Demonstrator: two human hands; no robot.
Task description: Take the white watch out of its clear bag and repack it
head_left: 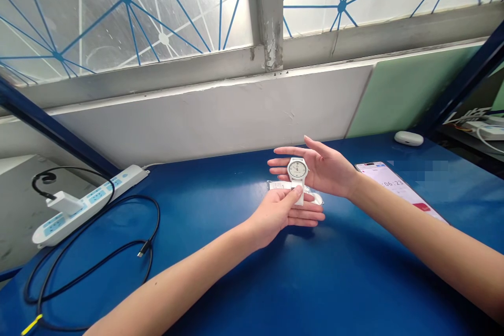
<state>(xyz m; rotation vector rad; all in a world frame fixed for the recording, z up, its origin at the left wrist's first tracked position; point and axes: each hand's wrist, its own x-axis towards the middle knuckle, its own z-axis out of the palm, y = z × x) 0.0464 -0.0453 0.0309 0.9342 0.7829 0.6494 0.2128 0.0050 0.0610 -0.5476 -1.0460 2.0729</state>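
Observation:
A white wristwatch with a round pale dial stands upright over the blue table. My left hand pinches its lower strap between thumb and fingers, closed on it. My right hand is held palm up just behind the watch, fingers stretched out flat toward the left, touching or nearly touching the watch's back. A small clear plastic wrapper with a white label lies on the table under both hands, partly hidden by them.
A phone with a lit screen lies right of my right forearm. A white earbud case sits at the back right. At the left lie a white power strip with a plugged adapter and a looping black cable.

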